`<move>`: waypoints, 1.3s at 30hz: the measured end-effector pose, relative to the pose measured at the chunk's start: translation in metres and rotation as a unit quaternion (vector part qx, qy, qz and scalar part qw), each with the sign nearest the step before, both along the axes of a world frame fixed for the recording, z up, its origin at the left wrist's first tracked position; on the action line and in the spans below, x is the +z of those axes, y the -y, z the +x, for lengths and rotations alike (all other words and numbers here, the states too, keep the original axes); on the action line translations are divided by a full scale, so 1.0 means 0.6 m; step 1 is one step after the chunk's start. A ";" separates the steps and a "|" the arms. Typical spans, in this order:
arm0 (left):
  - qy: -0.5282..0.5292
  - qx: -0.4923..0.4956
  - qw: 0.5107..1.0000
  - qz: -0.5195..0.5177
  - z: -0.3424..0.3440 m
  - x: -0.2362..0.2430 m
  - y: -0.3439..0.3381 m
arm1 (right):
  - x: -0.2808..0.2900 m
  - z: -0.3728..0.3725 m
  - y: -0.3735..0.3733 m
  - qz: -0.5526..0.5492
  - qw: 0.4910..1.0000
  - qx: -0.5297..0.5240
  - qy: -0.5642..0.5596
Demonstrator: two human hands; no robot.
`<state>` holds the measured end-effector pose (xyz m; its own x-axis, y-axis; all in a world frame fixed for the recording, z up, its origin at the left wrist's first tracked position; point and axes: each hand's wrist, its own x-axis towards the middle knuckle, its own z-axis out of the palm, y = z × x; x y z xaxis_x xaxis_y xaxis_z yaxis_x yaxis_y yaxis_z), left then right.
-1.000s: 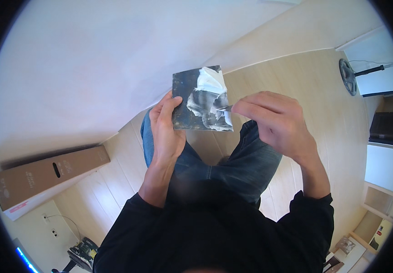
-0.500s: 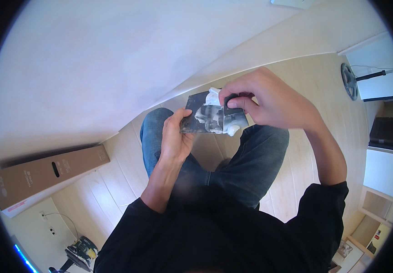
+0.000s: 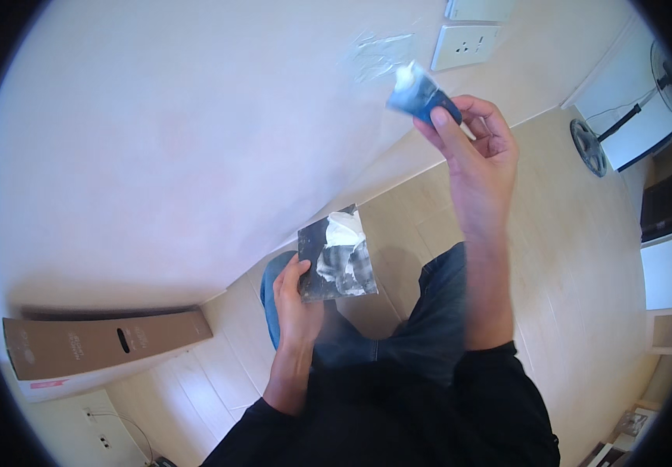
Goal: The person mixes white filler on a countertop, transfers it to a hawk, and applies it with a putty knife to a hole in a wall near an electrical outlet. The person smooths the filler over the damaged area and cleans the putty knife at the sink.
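Observation:
My left hand (image 3: 299, 300) grips the near left edge of a dark flat board (image 3: 315, 233), its thumb on top. White filler paste (image 3: 345, 229) lies in a thick lump at the board's far side, with thinner smears over the middle. Raised toward the wall, my right hand (image 3: 472, 140) pinches a small putty knife (image 3: 421, 95) with a dark handle and a wide blade, slightly blurred. A dab of white paste sits on the blade's tip. Just beyond the blade, the wall (image 3: 196, 140) carries a patch of wet-looking white filler (image 3: 383, 56).
A white socket plate (image 3: 467, 47) is on the wall right of the patch, with another plate (image 3: 480, 8) above. A long cardboard box (image 3: 103, 342) stands against the wall at left. At far right are a standing fan (image 3: 589, 148) and furniture. Pale planks cover the floor (image 3: 561, 311).
My right hand has lifted the putty knife off the board, up toward the wall, with paste on its blade. The board sits lower in view, and the wall patch and socket have come into sight.

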<state>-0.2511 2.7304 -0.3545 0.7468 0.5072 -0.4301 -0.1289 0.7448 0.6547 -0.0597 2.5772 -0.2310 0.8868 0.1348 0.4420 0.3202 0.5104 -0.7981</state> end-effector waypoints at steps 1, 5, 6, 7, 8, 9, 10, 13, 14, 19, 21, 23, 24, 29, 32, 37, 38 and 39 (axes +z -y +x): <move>0.022 -0.007 0.999 -0.026 -0.001 0.005 -0.001 | -0.005 0.004 -0.018 0.037 0.996 -0.068 0.051; 0.021 0.013 1.000 -0.008 0.001 0.026 0.008 | -0.019 0.037 -0.081 0.060 0.981 -0.184 0.026; 0.014 0.021 1.000 -0.003 0.001 0.031 0.014 | -0.020 0.046 -0.085 0.067 0.975 -0.210 0.042; 0.028 0.021 0.999 0.004 0.002 0.038 0.019 | -0.017 0.055 -0.084 0.068 0.971 -0.226 0.039; 0.029 0.026 0.999 0.007 0.002 0.042 0.023 | -0.017 0.064 -0.082 0.072 0.966 -0.245 0.039; 0.015 0.029 0.999 0.009 0.003 0.052 0.027 | -0.010 0.071 -0.075 0.081 0.960 -0.262 0.050; 0.022 0.025 0.999 0.005 0.005 0.050 0.026 | -0.015 0.078 -0.072 0.069 0.956 -0.284 0.030; 0.035 0.024 0.999 0.017 0.003 0.056 0.031 | -0.009 0.111 -0.043 0.054 0.941 -0.332 0.029; 0.046 0.023 0.998 0.022 0.003 0.055 0.031 | -0.010 0.122 -0.037 0.047 0.937 -0.343 0.048; 0.040 0.019 0.999 0.029 0.002 0.052 0.029 | -0.014 0.168 -0.039 0.001 0.908 -0.401 0.126; 0.041 0.023 0.998 0.029 0.003 0.055 0.029 | -0.015 0.176 -0.042 -0.033 0.886 -0.435 0.158; 0.060 0.026 0.997 0.033 0.003 0.058 0.032 | -0.014 0.182 -0.042 -0.053 0.863 -0.466 0.187; 0.046 0.035 0.998 0.033 0.003 0.059 0.033 | -0.015 0.184 -0.041 -0.065 0.851 -0.480 0.203; 0.066 0.043 0.996 0.047 0.003 0.059 0.040 | -0.023 0.194 -0.046 -0.074 0.863 -0.468 0.174; 0.058 0.046 0.997 0.034 0.005 0.054 0.042 | -0.028 0.193 -0.055 -0.083 0.859 -0.473 0.177; 0.053 0.059 0.996 0.032 0.002 0.051 0.044 | -0.034 0.179 -0.069 -0.123 0.840 -0.495 0.185; 0.073 0.054 0.995 0.036 0.001 0.051 0.044 | -0.034 0.176 -0.072 -0.128 0.833 -0.503 0.194; 0.054 0.064 0.996 0.032 0.000 0.052 0.045 | -0.034 0.172 -0.075 -0.131 0.827 -0.509 0.201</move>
